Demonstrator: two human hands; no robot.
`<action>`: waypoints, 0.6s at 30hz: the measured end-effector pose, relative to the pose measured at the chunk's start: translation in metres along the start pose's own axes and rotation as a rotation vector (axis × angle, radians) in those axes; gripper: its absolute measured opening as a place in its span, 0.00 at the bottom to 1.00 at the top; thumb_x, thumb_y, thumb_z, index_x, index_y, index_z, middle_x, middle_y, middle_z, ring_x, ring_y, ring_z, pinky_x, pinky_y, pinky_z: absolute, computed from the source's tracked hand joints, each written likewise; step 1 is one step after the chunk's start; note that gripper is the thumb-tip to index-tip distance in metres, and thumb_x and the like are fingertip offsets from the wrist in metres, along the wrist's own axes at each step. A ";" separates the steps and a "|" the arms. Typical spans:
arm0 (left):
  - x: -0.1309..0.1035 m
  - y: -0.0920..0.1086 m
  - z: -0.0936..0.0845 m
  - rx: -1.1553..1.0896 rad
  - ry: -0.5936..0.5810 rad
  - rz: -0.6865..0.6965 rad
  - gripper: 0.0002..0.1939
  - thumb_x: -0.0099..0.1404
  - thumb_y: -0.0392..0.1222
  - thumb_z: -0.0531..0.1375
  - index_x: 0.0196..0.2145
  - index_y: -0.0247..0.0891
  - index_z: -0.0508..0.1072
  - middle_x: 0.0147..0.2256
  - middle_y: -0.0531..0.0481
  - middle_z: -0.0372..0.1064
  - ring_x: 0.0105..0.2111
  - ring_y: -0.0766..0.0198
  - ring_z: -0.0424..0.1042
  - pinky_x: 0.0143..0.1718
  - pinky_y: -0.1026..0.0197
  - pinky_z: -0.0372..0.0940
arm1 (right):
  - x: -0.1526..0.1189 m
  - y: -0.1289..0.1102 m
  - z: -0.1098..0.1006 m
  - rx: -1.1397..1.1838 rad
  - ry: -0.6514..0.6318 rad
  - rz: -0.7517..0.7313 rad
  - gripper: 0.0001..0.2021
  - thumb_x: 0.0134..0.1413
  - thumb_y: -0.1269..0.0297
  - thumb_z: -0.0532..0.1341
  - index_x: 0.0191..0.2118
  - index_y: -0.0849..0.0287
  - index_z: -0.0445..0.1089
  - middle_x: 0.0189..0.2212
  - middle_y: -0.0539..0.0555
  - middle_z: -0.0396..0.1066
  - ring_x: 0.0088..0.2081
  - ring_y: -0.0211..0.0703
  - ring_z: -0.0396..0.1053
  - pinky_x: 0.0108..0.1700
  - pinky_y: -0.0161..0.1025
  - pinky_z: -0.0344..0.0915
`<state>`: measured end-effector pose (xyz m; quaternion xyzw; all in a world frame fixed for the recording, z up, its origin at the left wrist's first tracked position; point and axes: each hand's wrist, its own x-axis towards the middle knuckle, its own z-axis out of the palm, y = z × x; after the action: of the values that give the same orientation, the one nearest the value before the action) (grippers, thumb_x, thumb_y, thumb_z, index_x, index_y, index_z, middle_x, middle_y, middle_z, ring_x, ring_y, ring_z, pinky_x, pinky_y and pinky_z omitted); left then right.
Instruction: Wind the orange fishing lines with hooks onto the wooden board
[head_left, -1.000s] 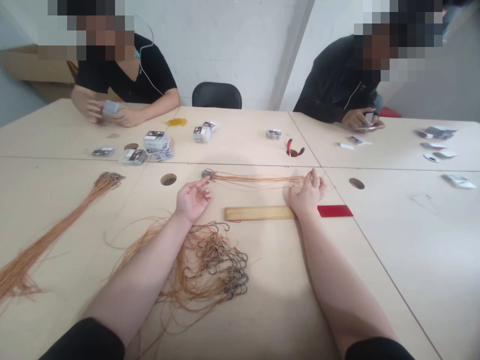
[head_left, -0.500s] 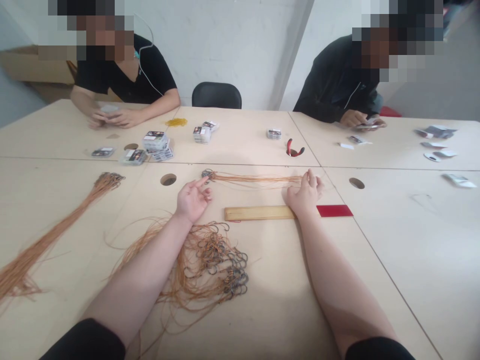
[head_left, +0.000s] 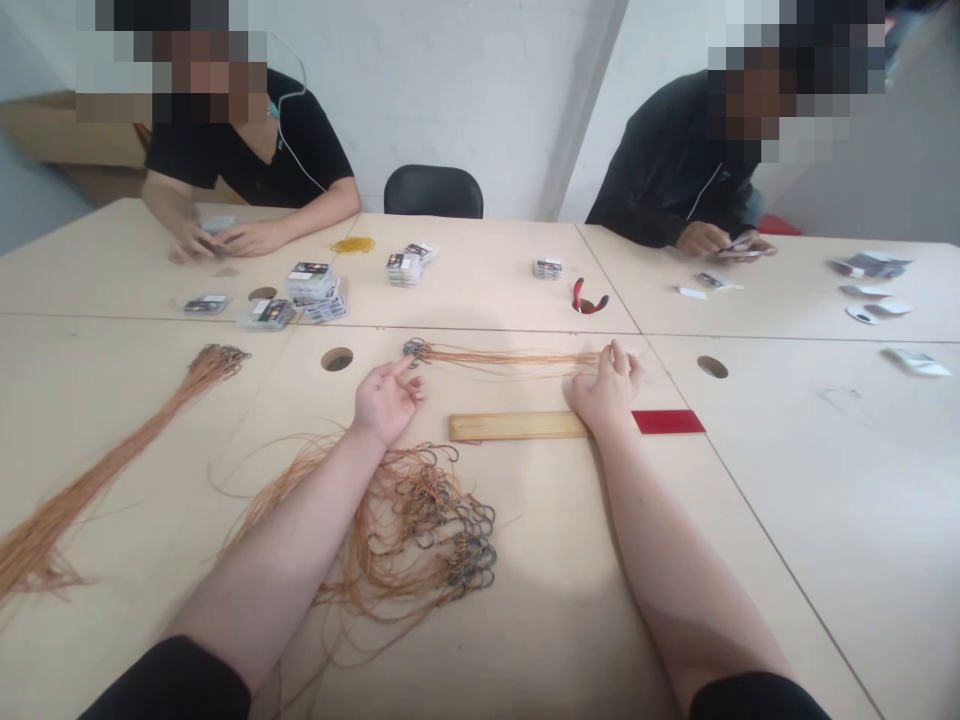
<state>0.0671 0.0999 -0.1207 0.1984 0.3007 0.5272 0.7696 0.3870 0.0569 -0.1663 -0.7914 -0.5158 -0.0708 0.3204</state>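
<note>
Dark fishing hooks (head_left: 414, 348) form a cluster at the left end of a bundle of straight orange fishing lines (head_left: 510, 357). My left hand (head_left: 387, 402) lies by this cluster, its forefinger stretched out to touch the hooks and its thumb apart. At the bundle's other end, my right hand (head_left: 606, 388) has its fingers closed around the line ends; the exact grip is partly hidden. Under my right wrist runs a flat wooden strip (head_left: 517, 426) with a red end (head_left: 669, 422). A tangled pile of hooks with orange lines (head_left: 427, 520) lies beside my left forearm.
Another bundle of hooked lines (head_left: 150, 440) stretches along the left. Stacked small boxes (head_left: 311, 283), red-handled pliers (head_left: 589, 298) and yellow bands (head_left: 352, 244) lie farther back. Holes (head_left: 337, 359) pierce the tabletop. Two people sit opposite, handling small packages.
My right hand has shifted very slightly to the left at the line ends. My left hand stays in place. The people opposite move their hands a little.
</note>
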 end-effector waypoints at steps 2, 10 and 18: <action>0.000 -0.001 -0.001 0.005 0.006 0.008 0.20 0.55 0.37 0.52 0.45 0.29 0.64 0.29 0.47 0.63 0.28 0.63 0.67 0.23 0.64 0.59 | 0.001 0.003 0.003 -0.013 0.001 -0.027 0.32 0.43 0.64 0.51 0.58 0.68 0.54 0.60 0.63 0.47 0.58 0.61 0.39 0.55 0.61 0.45; 0.000 -0.003 -0.003 0.034 -0.020 0.028 0.19 0.54 0.37 0.53 0.45 0.31 0.64 0.32 0.45 0.63 0.32 0.61 0.69 0.24 0.64 0.60 | 0.002 0.007 0.006 -0.106 -0.025 -0.071 0.30 0.45 0.62 0.50 0.54 0.72 0.58 0.57 0.65 0.52 0.57 0.59 0.42 0.57 0.55 0.45; -0.001 -0.005 0.001 0.060 0.004 0.031 0.15 0.54 0.37 0.54 0.40 0.33 0.64 0.33 0.47 0.63 0.32 0.62 0.69 0.24 0.64 0.61 | 0.001 0.006 0.004 -0.151 0.004 -0.117 0.29 0.46 0.61 0.50 0.53 0.74 0.61 0.56 0.65 0.55 0.56 0.57 0.47 0.58 0.52 0.46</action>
<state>0.0707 0.0977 -0.1227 0.2250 0.3151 0.5300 0.7545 0.3918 0.0588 -0.1716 -0.7817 -0.5536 -0.1297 0.2561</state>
